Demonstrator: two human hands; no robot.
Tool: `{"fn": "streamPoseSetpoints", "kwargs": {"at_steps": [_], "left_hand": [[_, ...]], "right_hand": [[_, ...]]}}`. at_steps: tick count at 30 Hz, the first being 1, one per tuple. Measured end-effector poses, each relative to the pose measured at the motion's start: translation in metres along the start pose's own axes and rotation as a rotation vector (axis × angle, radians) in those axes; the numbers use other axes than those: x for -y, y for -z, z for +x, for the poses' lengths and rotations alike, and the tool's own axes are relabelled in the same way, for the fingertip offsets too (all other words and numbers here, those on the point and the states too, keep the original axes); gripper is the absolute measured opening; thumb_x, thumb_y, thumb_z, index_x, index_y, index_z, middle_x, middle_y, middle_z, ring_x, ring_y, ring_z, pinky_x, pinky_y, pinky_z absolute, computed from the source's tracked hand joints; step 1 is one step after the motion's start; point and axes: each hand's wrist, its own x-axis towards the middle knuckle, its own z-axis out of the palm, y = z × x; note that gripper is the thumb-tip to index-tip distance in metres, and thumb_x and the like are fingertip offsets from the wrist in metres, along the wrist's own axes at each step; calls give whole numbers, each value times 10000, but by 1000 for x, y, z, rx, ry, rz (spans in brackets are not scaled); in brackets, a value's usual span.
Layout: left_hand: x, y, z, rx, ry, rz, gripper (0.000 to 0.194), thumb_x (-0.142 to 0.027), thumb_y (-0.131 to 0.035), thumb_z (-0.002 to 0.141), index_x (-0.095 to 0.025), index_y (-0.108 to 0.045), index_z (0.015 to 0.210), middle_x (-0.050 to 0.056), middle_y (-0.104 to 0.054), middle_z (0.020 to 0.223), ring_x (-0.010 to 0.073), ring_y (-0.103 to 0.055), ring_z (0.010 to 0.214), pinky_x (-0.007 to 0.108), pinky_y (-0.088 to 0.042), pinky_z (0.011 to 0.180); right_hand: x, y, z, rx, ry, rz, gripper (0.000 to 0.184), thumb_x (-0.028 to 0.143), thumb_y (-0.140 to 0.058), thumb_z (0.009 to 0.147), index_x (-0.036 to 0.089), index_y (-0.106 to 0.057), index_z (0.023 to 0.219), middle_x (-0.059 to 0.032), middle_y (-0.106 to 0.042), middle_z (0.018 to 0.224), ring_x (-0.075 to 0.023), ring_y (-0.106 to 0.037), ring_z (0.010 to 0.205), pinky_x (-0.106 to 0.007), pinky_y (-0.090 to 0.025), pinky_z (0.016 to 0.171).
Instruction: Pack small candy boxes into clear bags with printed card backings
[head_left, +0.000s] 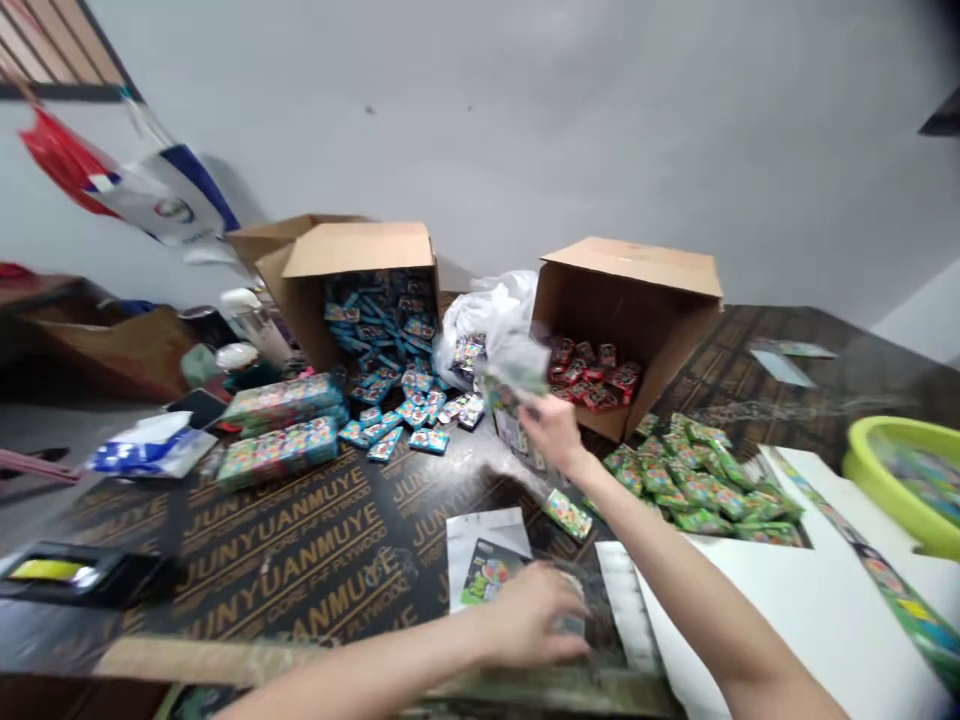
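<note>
A printed box [514, 425], its lettering too blurred to read, is in the right hand [553, 432], fingers closed on its near side. Directly beyond that hand is a white plastic bag [480, 315]; beyond and to its right, an open carton [675, 345] holds red packets [600, 380]. Green packets [697, 480] lie right of the hand, blue packets [382, 440] to its left. Nearer the body, the left hand [536, 612] is beside a printed card [491, 570]; its grip cannot be told. Left of it, the dark board [315, 530] reads "JUNYUANMUYE" and "CORE F-F PLYWOOD".
</note>
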Motion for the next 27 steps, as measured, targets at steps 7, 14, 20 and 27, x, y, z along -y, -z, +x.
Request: {"fn": "streamPoseSetpoints", "kwargs": {"at_steps": [7, 14, 20, 27], "left_hand": [[49, 78, -119, -653, 704, -354, 295, -387, -632, 657, -134, -685, 798, 51, -680, 740, 198, -593, 730, 281, -435, 681], [73, 105, -125, -653, 769, -596, 417, -391, -663, 647, -124, -621, 965, 72, -651, 841, 149, -621, 721, 237, -463, 634], [91, 118, -80, -675, 715, -761, 666, -368, -651, 687, -172, -385, 1266, 134, -510, 1133, 147, -631, 776, 264, -500, 657], [96, 122, -89, -720, 645, -824, 577, -317, -691, 642, -177, -512, 1173, 127, -566, 1085, 169, -618, 800, 301, -493, 691]], "right_hand": [[67, -109, -12, 297, 278, -28, 191, 97, -484, 796, 130, -659, 865, -200, -544, 1170, -270, -554, 998, -429, -421, 834], [24, -123, -13, 470, 190, 315, 477, 505, -692, 598, 203, -660, 966, -130, -319, 1405, -355, -267, 1279, -488, -207, 1007], [25, -126, -16, 373, 7, 362, 446, 382, -564, 733, 128, -574, 1100, -134, -556, 1177, -288, -456, 1146, -420, -307, 950], [56, -134, -18, 350, 64, 377, 506, 187, -574, 717, 218, -508, 1218, -111, -481, 1298, -251, -371, 1238, -457, -174, 1029]]}}
